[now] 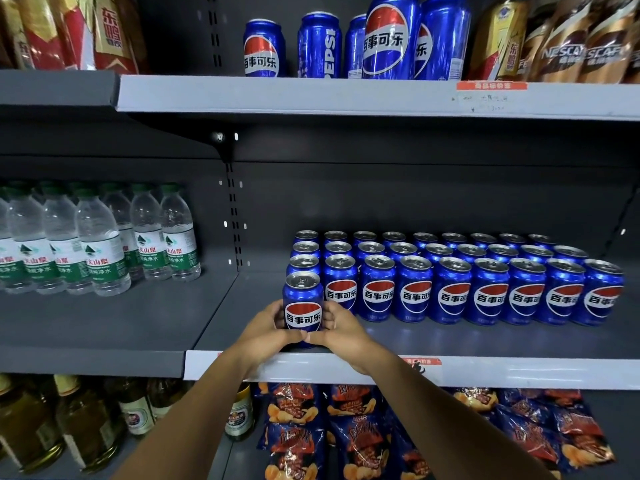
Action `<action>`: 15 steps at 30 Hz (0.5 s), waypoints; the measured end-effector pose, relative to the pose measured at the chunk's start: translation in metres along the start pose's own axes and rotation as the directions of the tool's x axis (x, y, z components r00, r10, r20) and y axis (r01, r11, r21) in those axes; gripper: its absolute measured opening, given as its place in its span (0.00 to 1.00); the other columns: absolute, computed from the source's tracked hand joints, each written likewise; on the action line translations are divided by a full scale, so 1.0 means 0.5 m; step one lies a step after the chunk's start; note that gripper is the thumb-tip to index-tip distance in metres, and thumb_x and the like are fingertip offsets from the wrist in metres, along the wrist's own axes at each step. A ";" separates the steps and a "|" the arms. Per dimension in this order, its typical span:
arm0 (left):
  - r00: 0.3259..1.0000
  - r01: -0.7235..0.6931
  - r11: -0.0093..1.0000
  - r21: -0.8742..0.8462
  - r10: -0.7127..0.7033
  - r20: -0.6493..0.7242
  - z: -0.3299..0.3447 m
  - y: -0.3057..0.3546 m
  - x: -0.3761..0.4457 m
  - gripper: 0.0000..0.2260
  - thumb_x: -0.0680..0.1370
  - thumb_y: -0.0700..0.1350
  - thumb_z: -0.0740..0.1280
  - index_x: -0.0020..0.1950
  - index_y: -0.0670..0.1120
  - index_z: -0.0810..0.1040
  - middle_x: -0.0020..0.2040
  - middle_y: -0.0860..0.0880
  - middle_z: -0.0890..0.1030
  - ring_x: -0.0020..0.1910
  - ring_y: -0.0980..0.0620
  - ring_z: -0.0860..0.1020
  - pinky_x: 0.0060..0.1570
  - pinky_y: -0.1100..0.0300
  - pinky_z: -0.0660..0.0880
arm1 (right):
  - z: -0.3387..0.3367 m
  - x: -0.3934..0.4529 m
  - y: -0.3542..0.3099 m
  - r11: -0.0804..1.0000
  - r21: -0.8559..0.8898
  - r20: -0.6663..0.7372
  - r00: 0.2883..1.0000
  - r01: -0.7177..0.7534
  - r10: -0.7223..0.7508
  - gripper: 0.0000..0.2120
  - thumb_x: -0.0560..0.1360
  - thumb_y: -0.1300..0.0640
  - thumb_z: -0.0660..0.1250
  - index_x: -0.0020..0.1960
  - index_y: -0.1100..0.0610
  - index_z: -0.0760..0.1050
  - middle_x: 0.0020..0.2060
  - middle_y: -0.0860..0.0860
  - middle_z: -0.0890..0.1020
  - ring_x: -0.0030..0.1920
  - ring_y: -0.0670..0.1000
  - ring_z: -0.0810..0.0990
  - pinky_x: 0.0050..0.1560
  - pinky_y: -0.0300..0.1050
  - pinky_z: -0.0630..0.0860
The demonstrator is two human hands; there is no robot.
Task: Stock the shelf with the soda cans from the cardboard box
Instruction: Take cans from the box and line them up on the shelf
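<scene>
Soda can [303, 308], round, shiny and blue, stands upright on the grey metal shelf [485, 341], at the left front of the rows of matching cans [453, 289]. The left hand [273, 329] curls round its left side and the right hand [337, 329] curls round its right side, thumbs meeting low in front. Far left stand clear plastic water bottles [100, 240]. Below hang crinkly chip bags [363, 434], beside glass bottles [79, 424].

A shop is showing here: rows of blue soda cans [450, 289] are standing above a white price-tag strip [485, 374], orange-and-blue crisp packets [363, 438] hanging below it.
</scene>
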State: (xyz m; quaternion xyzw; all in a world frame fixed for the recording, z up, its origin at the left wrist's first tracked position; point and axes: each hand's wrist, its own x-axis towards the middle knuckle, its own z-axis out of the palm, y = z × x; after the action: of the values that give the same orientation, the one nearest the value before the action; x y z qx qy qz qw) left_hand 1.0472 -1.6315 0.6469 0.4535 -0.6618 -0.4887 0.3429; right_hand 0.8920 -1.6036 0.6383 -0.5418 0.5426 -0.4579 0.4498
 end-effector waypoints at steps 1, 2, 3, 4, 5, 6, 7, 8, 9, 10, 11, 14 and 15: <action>1.000 0.001 1.000 -0.014 -0.001 -0.005 0.000 0.002 -0.002 0.29 0.69 0.33 0.73 0.66 0.51 0.69 0.55 0.52 0.80 0.55 0.56 0.78 0.50 0.64 0.74 | 0.000 0.000 0.000 1.000 -0.007 -0.011 1.000 -0.002 0.002 0.30 0.69 0.69 0.73 0.67 0.56 0.67 0.58 0.50 0.78 0.60 0.48 0.77 0.60 0.41 0.75; 1.000 0.002 0.999 -0.037 -0.002 -0.014 -0.001 0.002 -0.004 0.30 0.70 0.31 0.70 0.68 0.50 0.67 0.56 0.53 0.79 0.55 0.56 0.77 0.49 0.64 0.73 | 0.000 0.000 0.001 1.000 -0.017 -0.025 1.000 -0.004 0.004 0.31 0.69 0.69 0.73 0.68 0.56 0.66 0.60 0.50 0.78 0.60 0.48 0.77 0.61 0.43 0.75; 1.000 0.001 0.998 -0.062 -0.002 -0.027 -0.003 0.001 -0.005 0.32 0.70 0.29 0.67 0.69 0.51 0.65 0.57 0.53 0.78 0.56 0.57 0.76 0.48 0.64 0.73 | 0.000 0.000 0.002 1.000 -0.025 -0.034 0.999 -0.004 0.003 0.33 0.68 0.70 0.73 0.69 0.57 0.65 0.60 0.51 0.77 0.61 0.49 0.76 0.62 0.44 0.74; 0.999 -0.001 0.996 -0.086 -0.003 -0.046 -0.004 -0.001 -0.007 0.34 0.70 0.27 0.64 0.71 0.51 0.62 0.58 0.52 0.76 0.57 0.56 0.75 0.48 0.62 0.73 | 0.000 -0.002 0.002 1.000 -0.026 -0.039 0.999 -0.004 0.003 0.34 0.68 0.71 0.72 0.69 0.57 0.64 0.61 0.51 0.77 0.61 0.49 0.76 0.62 0.44 0.74; 0.997 -0.008 0.995 -0.101 0.000 -0.078 -0.005 -0.004 -0.009 0.35 0.70 0.27 0.62 0.72 0.51 0.60 0.59 0.51 0.75 0.59 0.55 0.74 0.51 0.60 0.74 | -0.001 -0.005 -0.001 1.000 -0.022 -0.042 0.999 -0.007 0.006 0.34 0.68 0.72 0.72 0.70 0.57 0.63 0.61 0.52 0.76 0.62 0.50 0.75 0.61 0.43 0.74; 0.992 -0.015 0.994 -0.112 0.001 -0.123 -0.003 -0.006 -0.011 0.35 0.70 0.27 0.61 0.73 0.51 0.59 0.61 0.49 0.74 0.62 0.53 0.73 0.55 0.57 0.74 | -0.003 -0.007 -0.004 1.000 -0.012 -0.048 0.999 -0.014 0.013 0.35 0.68 0.72 0.71 0.70 0.57 0.63 0.62 0.53 0.75 0.62 0.50 0.75 0.60 0.43 0.74; 0.984 -0.023 0.993 -0.118 0.002 -0.176 0.000 -0.007 -0.014 0.35 0.71 0.27 0.61 0.74 0.50 0.59 0.63 0.47 0.73 0.64 0.50 0.72 0.59 0.53 0.73 | -0.007 -0.010 -0.007 1.000 -0.001 -0.057 0.998 -0.020 0.020 0.35 0.68 0.73 0.70 0.71 0.58 0.62 0.63 0.53 0.74 0.62 0.50 0.74 0.59 0.41 0.74; 0.973 -0.036 0.993 -0.116 0.009 -0.229 0.006 -0.007 -0.018 0.35 0.71 0.27 0.62 0.74 0.49 0.59 0.65 0.45 0.72 0.65 0.49 0.70 0.63 0.50 0.72 | -0.011 -0.014 -0.009 1.000 0.008 -0.067 0.997 -0.024 0.025 0.35 0.69 0.73 0.70 0.72 0.58 0.61 0.64 0.54 0.73 0.63 0.50 0.73 0.57 0.40 0.73; 0.961 -0.049 0.993 -0.103 0.018 -0.276 0.013 -0.006 -0.023 0.35 0.71 0.28 0.63 0.74 0.48 0.59 0.66 0.44 0.71 0.66 0.48 0.70 0.65 0.49 0.70 | -0.015 -0.020 -0.013 1.000 0.012 -0.079 0.996 -0.029 0.030 0.35 0.70 0.73 0.69 0.72 0.58 0.61 0.65 0.54 0.72 0.64 0.50 0.72 0.57 0.39 0.72; 0.947 -0.062 0.995 -0.083 0.032 -0.318 0.021 -0.006 -0.029 0.35 0.72 0.29 0.65 0.75 0.48 0.59 0.67 0.44 0.71 0.67 0.48 0.69 0.66 0.49 0.68 | -0.021 -0.026 -0.013 0.999 0.010 -0.093 0.995 -0.034 0.035 0.34 0.70 0.72 0.69 0.72 0.58 0.61 0.66 0.54 0.71 0.65 0.51 0.71 0.56 0.38 0.71; 0.932 -0.079 0.995 -0.058 0.053 -0.359 0.029 -0.006 -0.034 0.35 0.72 0.30 0.67 0.75 0.48 0.58 0.68 0.44 0.70 0.68 0.47 0.68 0.67 0.49 0.68 | -0.028 -0.033 -0.015 0.999 0.009 -0.106 0.994 -0.038 0.038 0.33 0.71 0.72 0.69 0.72 0.57 0.62 0.65 0.54 0.71 0.65 0.51 0.70 0.56 0.38 0.70; 0.866 -0.140 0.984 0.113 0.177 -0.468 0.050 -0.003 -0.053 0.37 0.70 0.34 0.71 0.75 0.47 0.58 0.72 0.44 0.66 0.71 0.47 0.65 0.69 0.49 0.65 | -0.052 -0.052 -0.020 0.999 0.037 -0.151 0.988 -0.032 0.037 0.29 0.72 0.71 0.69 0.69 0.58 0.66 0.61 0.54 0.74 0.61 0.51 0.73 0.55 0.39 0.73; 0.835 -0.154 0.963 0.220 0.246 -0.492 0.058 0.002 -0.061 0.37 0.69 0.35 0.71 0.75 0.46 0.59 0.71 0.44 0.66 0.71 0.47 0.64 0.70 0.49 0.64 | -0.062 -0.060 -0.023 0.998 0.054 -0.161 0.986 -0.028 0.037 0.27 0.72 0.71 0.68 0.68 0.58 0.68 0.60 0.54 0.75 0.59 0.51 0.75 0.55 0.40 0.74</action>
State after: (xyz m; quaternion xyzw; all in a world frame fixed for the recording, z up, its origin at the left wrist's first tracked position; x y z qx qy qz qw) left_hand 1.0317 -1.5931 0.6392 0.5234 -0.6291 -0.2519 0.5165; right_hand 0.8638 -1.5733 0.6546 -0.4819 0.5742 -0.5070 0.4255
